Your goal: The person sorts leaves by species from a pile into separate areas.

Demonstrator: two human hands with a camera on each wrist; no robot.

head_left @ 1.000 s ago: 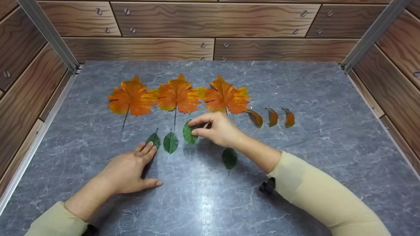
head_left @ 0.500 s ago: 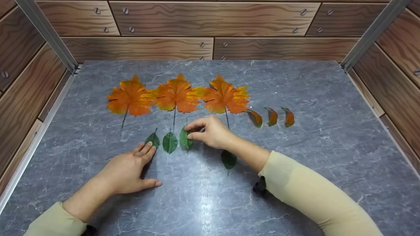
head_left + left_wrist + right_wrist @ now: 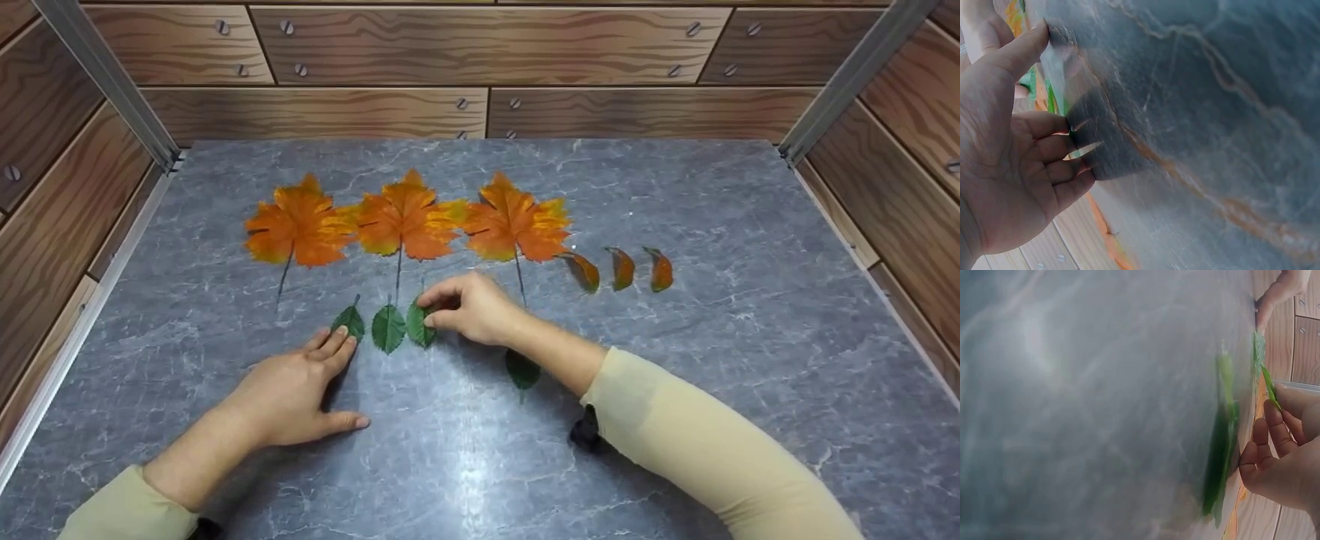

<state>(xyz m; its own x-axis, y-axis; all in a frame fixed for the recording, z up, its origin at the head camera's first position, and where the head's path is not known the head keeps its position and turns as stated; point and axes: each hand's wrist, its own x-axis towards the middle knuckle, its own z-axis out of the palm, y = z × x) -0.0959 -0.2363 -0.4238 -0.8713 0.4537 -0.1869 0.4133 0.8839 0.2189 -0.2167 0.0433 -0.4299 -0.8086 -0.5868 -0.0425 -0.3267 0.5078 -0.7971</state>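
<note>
My right hand (image 3: 484,311) pinches a green leaf (image 3: 417,331) by its right edge between thumb and fingers. In the right wrist view that leaf (image 3: 1269,385) stands tilted, close over the tabletop. Just left of it lies a second green leaf (image 3: 388,330), stem pointing away from me. With extended fingers, my left hand (image 3: 289,394) rests its fingertips on the leftmost green leaf (image 3: 351,316), partly covering it; its thumb is spread to the side. Another green leaf (image 3: 523,371) lies below the right forearm, which hides its upper part.
Three orange maple leaves (image 3: 300,225) lie in a row behind the hands, stems toward me. To their right are three small curled orange-green leaves (image 3: 622,268). Wood-patterned walls (image 3: 487,45) border the grey marbled tabletop (image 3: 750,315) at the back and sides.
My right hand has moved slightly left and toward me, bringing the pinched leaf next to the second green leaf. The left hand stays in place.
</note>
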